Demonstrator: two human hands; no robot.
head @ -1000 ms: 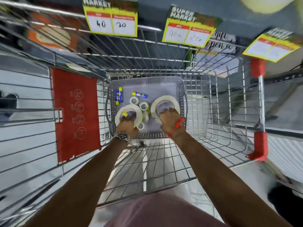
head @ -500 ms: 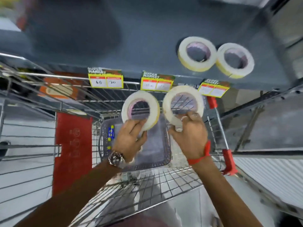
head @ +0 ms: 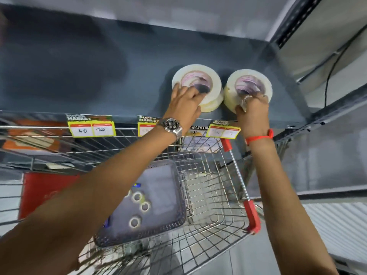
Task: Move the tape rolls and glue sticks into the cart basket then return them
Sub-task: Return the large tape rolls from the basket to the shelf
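Two stacks of large cream tape rolls stand side by side on the dark grey shelf (head: 79,76). My left hand (head: 185,102) grips the top roll of the left stack (head: 215,80). My right hand (head: 252,110) grips the top roll of the right stack (head: 230,86). Below, the grey plastic basket (head: 178,195) in the wire cart (head: 228,205) holds three small tape rolls (head: 137,196) and a blue and yellow glue stick (head: 137,185). My left forearm hides the basket's left part.
Yellow price tags (head: 91,127) hang along the shelf's front edge. A red panel (head: 45,191) lies at the cart's left side. Red corner guards (head: 252,217) mark the cart's right rim. A shelf upright and a black cable (head: 329,72) stand at right.
Both hands lifted a large tape roll each out of the basket, raised them to the shelf, and now press them onto the two rolls that lay there. The view tilted upward.
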